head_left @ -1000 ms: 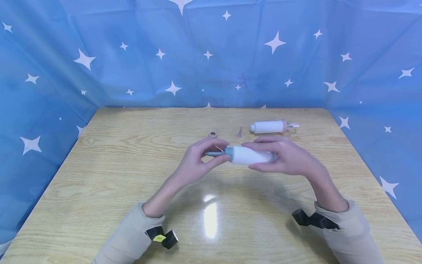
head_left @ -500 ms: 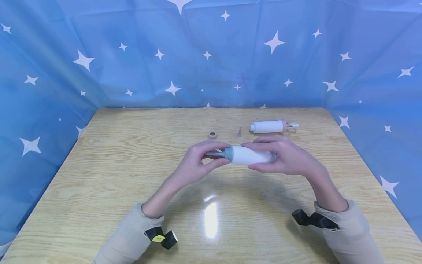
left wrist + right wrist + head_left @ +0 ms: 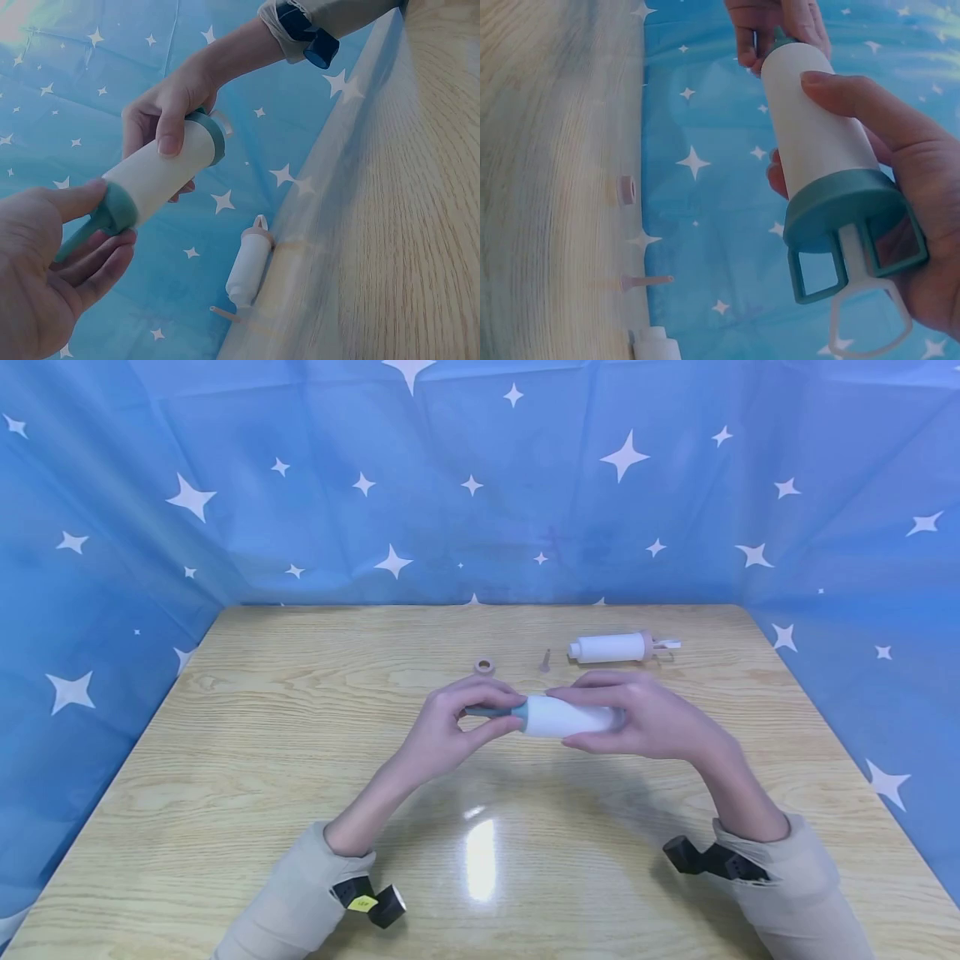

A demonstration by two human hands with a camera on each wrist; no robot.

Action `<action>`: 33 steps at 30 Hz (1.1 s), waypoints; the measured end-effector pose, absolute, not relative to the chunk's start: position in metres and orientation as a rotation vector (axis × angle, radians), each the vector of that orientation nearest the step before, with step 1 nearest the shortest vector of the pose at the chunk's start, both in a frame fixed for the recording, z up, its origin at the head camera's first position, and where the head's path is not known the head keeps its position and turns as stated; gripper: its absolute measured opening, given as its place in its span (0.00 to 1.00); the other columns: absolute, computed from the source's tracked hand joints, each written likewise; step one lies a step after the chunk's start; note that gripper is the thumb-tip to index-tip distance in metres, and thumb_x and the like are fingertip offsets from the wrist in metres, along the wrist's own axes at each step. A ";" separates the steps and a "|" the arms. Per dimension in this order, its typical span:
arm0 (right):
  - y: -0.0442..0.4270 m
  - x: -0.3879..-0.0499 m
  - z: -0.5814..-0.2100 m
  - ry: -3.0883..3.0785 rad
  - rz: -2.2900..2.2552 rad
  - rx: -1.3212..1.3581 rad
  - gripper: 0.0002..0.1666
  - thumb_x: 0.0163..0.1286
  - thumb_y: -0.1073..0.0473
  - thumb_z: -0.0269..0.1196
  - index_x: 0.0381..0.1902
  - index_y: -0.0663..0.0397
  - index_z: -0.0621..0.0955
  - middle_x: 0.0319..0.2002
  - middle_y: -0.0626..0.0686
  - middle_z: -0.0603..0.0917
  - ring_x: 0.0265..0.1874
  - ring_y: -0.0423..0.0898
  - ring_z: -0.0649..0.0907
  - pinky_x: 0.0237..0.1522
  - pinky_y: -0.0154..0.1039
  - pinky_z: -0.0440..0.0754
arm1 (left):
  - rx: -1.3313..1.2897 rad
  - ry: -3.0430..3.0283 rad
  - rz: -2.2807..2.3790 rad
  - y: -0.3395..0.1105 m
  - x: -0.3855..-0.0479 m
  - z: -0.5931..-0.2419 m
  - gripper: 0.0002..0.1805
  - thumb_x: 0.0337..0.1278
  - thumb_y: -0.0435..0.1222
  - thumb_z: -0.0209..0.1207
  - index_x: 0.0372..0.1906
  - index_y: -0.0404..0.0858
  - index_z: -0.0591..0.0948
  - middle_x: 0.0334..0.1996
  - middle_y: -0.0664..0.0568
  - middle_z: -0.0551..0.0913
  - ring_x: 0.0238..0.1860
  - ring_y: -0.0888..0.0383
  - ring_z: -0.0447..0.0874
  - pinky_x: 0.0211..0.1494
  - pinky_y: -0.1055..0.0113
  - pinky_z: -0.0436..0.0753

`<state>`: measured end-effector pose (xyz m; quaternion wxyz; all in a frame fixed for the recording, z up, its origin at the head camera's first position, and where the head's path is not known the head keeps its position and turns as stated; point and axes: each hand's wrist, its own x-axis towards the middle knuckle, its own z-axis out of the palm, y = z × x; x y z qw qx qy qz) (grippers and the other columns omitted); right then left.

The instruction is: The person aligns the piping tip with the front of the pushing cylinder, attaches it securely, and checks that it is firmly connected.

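Note:
A white-barrelled syringe [image 3: 562,717] with teal ends, like an icing syringe, lies roughly level between my hands above the table. My left hand [image 3: 450,722] pinches the teal nozzle collar [image 3: 120,204] with thumb and fingers; the tapered nozzle [image 3: 75,238] points back into that palm. Around the barrel curls my right hand [image 3: 652,718], near the plunger end. In the right wrist view a teal cap [image 3: 844,206] with two finger loops closes that end. A clear plunger ring [image 3: 870,319] sticks out beyond it.
Behind my hands on the wooden table [image 3: 262,735] lie a small pinkish ring [image 3: 484,667], a small pinkish tapered nozzle [image 3: 546,661] and a second white syringe [image 3: 611,648] with a pinkish cap. A blue starry cloth [image 3: 480,485] hangs along the back and sides.
My left fingers shift their hold on the teal collar, showing more of it half a second ago and covering more now. The right hand keeps its grip on the barrel, nearly still.

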<state>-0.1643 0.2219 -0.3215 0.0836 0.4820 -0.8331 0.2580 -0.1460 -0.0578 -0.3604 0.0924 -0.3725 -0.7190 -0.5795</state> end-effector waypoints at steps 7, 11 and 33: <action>0.221 -0.163 -0.322 -2.500 0.750 1.422 0.28 0.56 0.56 0.78 0.55 0.56 0.86 0.45 0.52 0.87 0.38 0.43 0.84 0.34 0.39 0.85 | -1.047 -2.208 -1.732 -0.058 -0.145 -0.359 0.20 0.55 0.28 0.72 0.54 0.34 0.84 0.50 0.48 0.86 0.47 0.57 0.86 0.52 0.65 0.86; 0.222 -0.163 -0.322 -2.506 0.744 1.416 0.28 0.56 0.56 0.77 0.55 0.56 0.85 0.45 0.52 0.87 0.38 0.43 0.84 0.34 0.39 0.85 | -1.022 -2.254 -1.766 -0.059 -0.145 -0.358 0.22 0.56 0.29 0.71 0.56 0.33 0.82 0.51 0.46 0.86 0.47 0.55 0.87 0.50 0.65 0.87; 0.220 -0.166 -0.324 -2.487 0.803 1.445 0.28 0.57 0.57 0.77 0.57 0.55 0.85 0.47 0.51 0.87 0.38 0.41 0.84 0.32 0.36 0.84 | -1.070 -2.153 -1.792 -0.059 -0.146 -0.361 0.10 0.60 0.26 0.67 0.47 0.33 0.85 0.47 0.47 0.85 0.46 0.56 0.86 0.49 0.60 0.88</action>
